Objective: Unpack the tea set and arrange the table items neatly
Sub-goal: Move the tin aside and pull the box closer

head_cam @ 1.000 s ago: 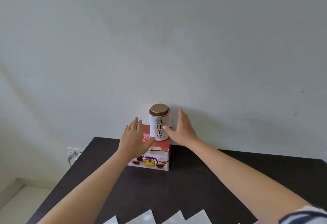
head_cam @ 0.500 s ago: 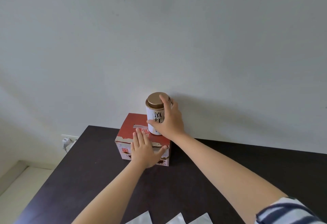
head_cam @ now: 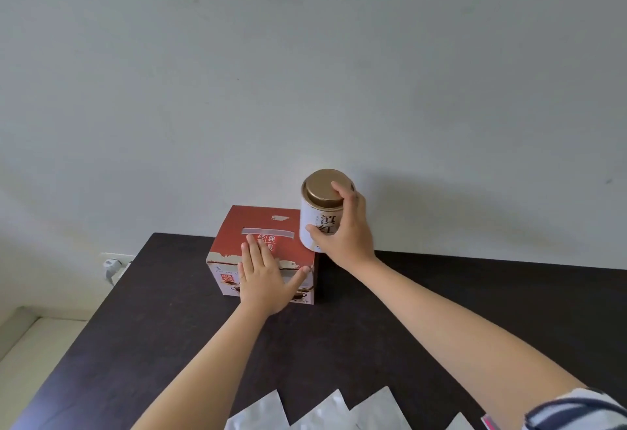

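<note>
A red and white tea set box [head_cam: 234, 236] stands shut and taped at the back of the dark table [head_cam: 475, 310], against the wall. My left hand [head_cam: 263, 280] lies flat on the box's top and front edge, fingers spread. My right hand [head_cam: 346, 229] grips a white tea tin with a gold lid [head_cam: 320, 192], tilted and lifted off the box's right end.
Several silver foil packets [head_cam: 342, 409] lie along the near table edge. A wall socket with a plug [head_cam: 113, 265] sits left of the table. The floor drops away at the left.
My right hand closed on the tin and lifted it off the box to the right, tilting it. My left hand moved down onto the box top and front.
</note>
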`<state>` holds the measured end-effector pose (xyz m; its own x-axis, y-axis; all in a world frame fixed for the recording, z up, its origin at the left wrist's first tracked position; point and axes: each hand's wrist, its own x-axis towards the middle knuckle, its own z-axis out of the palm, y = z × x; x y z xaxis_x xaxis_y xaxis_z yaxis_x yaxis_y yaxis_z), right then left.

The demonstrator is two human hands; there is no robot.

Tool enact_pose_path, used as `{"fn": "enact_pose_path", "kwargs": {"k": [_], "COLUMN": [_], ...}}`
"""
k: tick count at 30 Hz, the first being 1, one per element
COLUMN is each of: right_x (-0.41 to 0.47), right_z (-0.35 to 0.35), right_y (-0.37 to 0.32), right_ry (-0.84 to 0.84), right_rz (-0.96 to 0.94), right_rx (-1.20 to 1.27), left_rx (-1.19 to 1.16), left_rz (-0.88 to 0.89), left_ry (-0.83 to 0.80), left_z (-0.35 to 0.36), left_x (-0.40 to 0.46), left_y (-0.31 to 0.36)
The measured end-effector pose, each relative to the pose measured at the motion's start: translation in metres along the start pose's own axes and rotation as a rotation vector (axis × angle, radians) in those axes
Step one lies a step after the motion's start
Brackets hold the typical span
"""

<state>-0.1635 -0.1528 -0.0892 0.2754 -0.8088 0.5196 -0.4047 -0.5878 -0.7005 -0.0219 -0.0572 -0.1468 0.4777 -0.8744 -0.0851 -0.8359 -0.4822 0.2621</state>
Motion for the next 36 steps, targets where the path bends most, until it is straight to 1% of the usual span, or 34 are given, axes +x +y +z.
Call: {"fn": "enact_pose_path", "kwargs": {"k": [3, 11, 16, 19, 24, 28, 31, 36], "right_x": [-0.019, -0.075, -0.091, -0.089, -0.081, -0.068, -0.06, -0.054], "right_z": [-0.039, -0.144, -0.177, -0.185, -0.194, -0.201, -0.205, -0.211], "right_y": [0.033, 0.14, 0.186, 0.202, 0.219, 0.23, 0.237, 0.239], "right_ry": [0.073, 0.265, 0.334, 0.385, 0.417, 0.445, 0.44, 0.405], "right_rz": [0.101, 0.521, 0.65, 0.699, 0.702, 0.774, 0.833, 0.873], "right_rx": [-0.031, -0.247, -0.384, -0.399, -0.484, -0.528, -0.524, -0.52], "left_rx": [-0.004, -0.008, -0.014, -0.018, -0.027, -0.028, -0.025, -0.006], "left_rz": [0.007, 0.012, 0.022, 0.026, 0.03, 0.027, 0.03, 0.034], "left_ry": [0.014, 0.026, 0.046, 0.058, 0.058, 0.047, 0.029, 0.001], "left_z": [0.0, 0.005, 0.008, 0.011, 0.013, 0.015, 0.015, 0.012], "left_x": [-0.001, -0.001, -0.001, 0.0, 0.001, 0.0, 0.002, 0.005], "left_y": [-0.002, -0.003, -0.003, -0.003, -0.001, 0.0, 0.001, 0.0]}}
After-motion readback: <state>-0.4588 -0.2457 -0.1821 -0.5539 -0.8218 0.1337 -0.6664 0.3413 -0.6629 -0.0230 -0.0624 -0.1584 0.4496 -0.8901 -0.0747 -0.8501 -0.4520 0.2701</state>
